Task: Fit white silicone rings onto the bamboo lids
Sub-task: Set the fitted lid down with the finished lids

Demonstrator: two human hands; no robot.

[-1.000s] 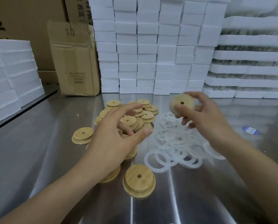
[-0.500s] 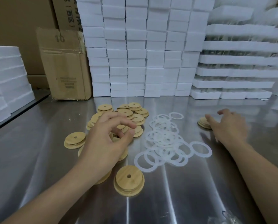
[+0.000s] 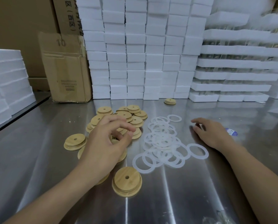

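Left hand (image 3: 107, 139) curls thumb and forefinger over the lids (image 3: 123, 115), apparently selecting one; a firm hold cannot be confirmed. Right hand (image 3: 214, 135) is loosely spread and empty, low over the table (image 3: 191, 191), just beside the rings (image 3: 162, 143), which are piled between both hands, presumably for short reach

Printed "10" on the folded flap of the open cardboard box (image 3: 65, 67). Vertical Chinese characters in brackets on the taller carton (image 3: 65, 13) behind, not clearly legible. Faint print low on the box front and on the blue sticker (image 3: 231, 132) lying on the bench (image 3: 38, 143), too small to read.
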